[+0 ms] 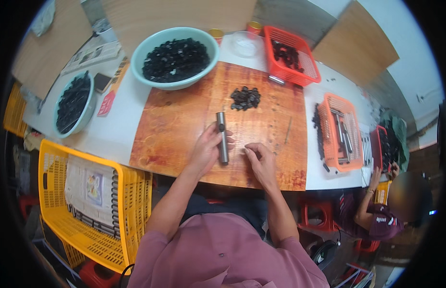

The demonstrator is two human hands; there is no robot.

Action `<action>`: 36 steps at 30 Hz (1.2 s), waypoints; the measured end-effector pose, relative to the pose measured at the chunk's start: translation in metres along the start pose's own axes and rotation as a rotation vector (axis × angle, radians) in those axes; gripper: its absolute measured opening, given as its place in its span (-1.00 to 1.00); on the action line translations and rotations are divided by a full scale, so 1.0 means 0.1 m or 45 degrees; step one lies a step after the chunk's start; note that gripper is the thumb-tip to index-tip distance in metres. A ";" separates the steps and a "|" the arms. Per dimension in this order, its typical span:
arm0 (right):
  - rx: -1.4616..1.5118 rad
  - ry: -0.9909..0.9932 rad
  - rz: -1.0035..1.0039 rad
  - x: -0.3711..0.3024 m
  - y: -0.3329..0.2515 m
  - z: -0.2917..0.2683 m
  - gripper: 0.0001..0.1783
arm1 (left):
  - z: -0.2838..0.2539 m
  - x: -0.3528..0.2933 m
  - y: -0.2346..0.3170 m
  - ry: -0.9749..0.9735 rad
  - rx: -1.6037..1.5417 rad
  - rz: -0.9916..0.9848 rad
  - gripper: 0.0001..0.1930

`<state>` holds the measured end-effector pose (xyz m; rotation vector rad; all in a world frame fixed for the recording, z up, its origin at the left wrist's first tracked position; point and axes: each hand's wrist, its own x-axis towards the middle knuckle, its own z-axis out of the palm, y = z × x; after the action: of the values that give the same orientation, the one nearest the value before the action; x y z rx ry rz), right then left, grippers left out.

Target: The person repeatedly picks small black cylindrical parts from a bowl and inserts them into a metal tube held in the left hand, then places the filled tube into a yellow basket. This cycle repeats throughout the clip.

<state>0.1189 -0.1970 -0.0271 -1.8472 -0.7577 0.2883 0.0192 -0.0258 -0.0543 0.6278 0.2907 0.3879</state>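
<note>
My left hand is closed around a short silver metal tube, held nearly upright in the picture over the reddish-brown wooden board. A small black part sits against the tube near its far end, by my thumb. Just right of the tube, my right hand has its thumb and forefinger pinched together; whatever is between them, if anything, is too small to make out. Beyond both hands lies a little heap of black plastic pieces on the board.
A pale green basin of black parts stands far left, with a smaller basin beside it. Red and orange baskets hold parts at right. A yellow crate is near left. A co-worker sits at right.
</note>
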 end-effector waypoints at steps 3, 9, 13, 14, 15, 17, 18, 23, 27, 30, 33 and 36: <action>-0.389 0.230 0.010 0.17 0.09 -0.25 -0.82 | 0.02 -0.01 0.03 0.005 0.045 -0.006 -0.63; -0.928 0.433 0.196 0.57 0.32 -0.83 -0.78 | -0.01 0.00 0.05 -0.050 0.030 -0.050 -0.69; -1.170 0.330 0.365 0.69 0.30 -0.95 -0.72 | 0.00 0.00 0.05 -0.043 -0.013 -0.095 -0.68; -1.201 0.301 0.356 0.69 0.33 -0.95 -0.76 | 0.02 -0.01 0.06 -0.038 -0.026 -0.107 -0.70; -1.225 0.308 0.374 0.70 0.35 -0.93 -0.77 | 0.02 -0.01 0.07 -0.034 -0.040 -0.118 -0.71; -1.277 0.328 0.416 0.71 0.38 -0.90 -0.78 | 0.03 -0.02 0.08 -0.035 -0.034 -0.114 -0.70; -1.266 0.330 0.411 0.71 0.39 -0.90 -0.79 | 0.04 -0.02 0.09 -0.036 -0.032 -0.109 -0.69; -1.312 0.333 0.348 0.69 0.40 -0.88 -0.81 | 0.03 -0.01 0.08 -0.056 -0.017 -0.096 -0.67; -1.290 0.294 0.392 0.70 0.34 -0.88 -0.79 | 0.03 -0.02 0.08 -0.058 -0.011 -0.086 -0.66; -1.290 0.315 0.345 0.68 0.43 -0.90 -0.79 | 0.02 -0.01 0.08 -0.065 -0.008 -0.087 -0.65; -1.294 0.308 0.335 0.68 0.39 -0.90 -0.80 | 0.03 -0.01 0.08 -0.061 -0.003 -0.084 -0.64; -1.296 0.291 0.309 0.67 0.39 -0.91 -0.82 | 0.03 -0.02 0.08 -0.053 0.010 -0.082 -0.64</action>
<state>0.2325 -0.2322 -0.0154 -2.8757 -0.5437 -0.2152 0.0161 -0.0222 -0.0462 0.6316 0.2723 0.3116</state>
